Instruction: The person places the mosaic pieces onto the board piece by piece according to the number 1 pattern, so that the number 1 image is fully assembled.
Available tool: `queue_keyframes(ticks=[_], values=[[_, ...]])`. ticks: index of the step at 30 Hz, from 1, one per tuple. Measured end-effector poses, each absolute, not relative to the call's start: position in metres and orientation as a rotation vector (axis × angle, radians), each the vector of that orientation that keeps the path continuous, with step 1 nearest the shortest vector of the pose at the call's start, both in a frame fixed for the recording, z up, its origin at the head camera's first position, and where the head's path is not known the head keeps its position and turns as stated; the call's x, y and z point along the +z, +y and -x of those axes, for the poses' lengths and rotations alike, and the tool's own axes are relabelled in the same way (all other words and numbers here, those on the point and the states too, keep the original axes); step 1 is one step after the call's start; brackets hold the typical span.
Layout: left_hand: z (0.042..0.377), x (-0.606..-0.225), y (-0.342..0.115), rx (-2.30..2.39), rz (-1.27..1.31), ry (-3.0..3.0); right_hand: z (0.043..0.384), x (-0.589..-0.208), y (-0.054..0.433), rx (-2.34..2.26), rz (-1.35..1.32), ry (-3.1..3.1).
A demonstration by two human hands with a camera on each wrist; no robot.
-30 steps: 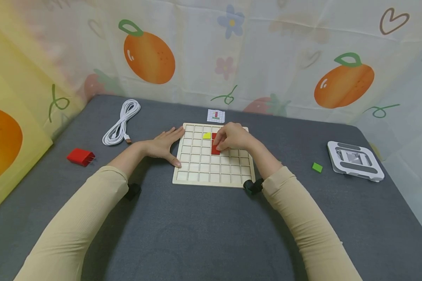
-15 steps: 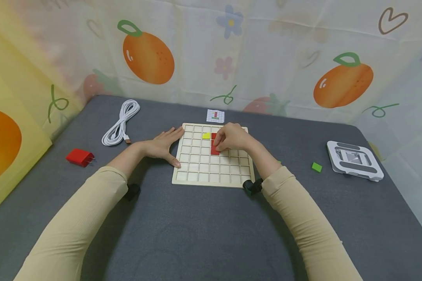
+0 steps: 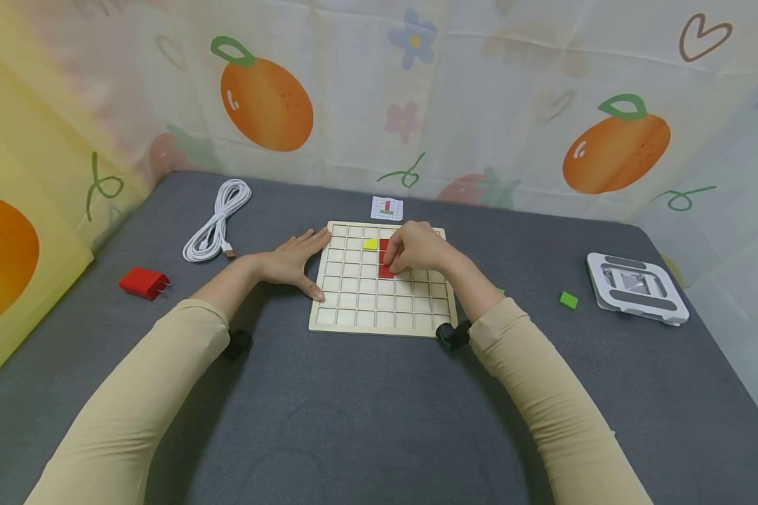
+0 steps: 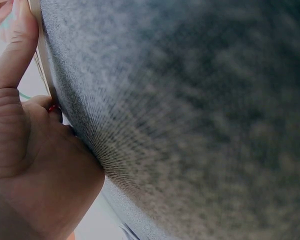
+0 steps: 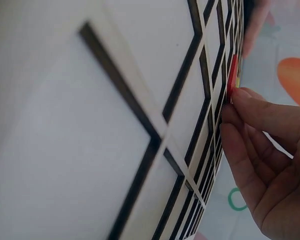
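A pale wooden grid board point(image 3: 347, 319) lies on the dark table. At its left edge my left hand point(image 3: 288, 261) rests with straight fingers spread, the thumb at the board's rim; the left wrist view shows the thumb point(image 4: 17, 50) along that edge. Red square tiles point(image 3: 386, 271) stand in one column of cells, partly covered by my right hand point(image 3: 420, 247). Its curled thumb and fingers pinch a red tile, seen edge-on in the right wrist view as a red strip point(image 5: 233, 72) at the fingertips. A yellow tile point(image 3: 370, 244) sits in a cell to the left of the red column.
Behind the board lies a small printed pattern card point(image 3: 387, 208). A coiled white cable point(image 3: 217, 221) and a red plug adapter point(image 3: 144, 283) are at the left. At the right are a green tile point(image 3: 568, 300) and a grey-white folding stand point(image 3: 638, 289). Another green bit shows beside the right forearm.
My right fingertips have shifted slightly over the red column, and the lines between the red tiles now show. A sliver of green appears beside the right forearm. The left hand stays put.
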State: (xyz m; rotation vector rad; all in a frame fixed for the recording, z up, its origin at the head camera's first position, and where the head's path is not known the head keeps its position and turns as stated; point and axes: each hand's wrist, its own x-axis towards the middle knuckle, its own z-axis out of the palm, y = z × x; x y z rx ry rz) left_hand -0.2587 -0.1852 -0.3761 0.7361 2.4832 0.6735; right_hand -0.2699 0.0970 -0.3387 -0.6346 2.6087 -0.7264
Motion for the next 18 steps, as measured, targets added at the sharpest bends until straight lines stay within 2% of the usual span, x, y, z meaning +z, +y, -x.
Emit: queue_keyframes(ticks=[18], values=[[0.2567, -0.3743, -0.1869, 0.699, -0.748, 2.464, 0.2707, -0.3288, 0.1054, -0.759, 0.649, 2.601]])
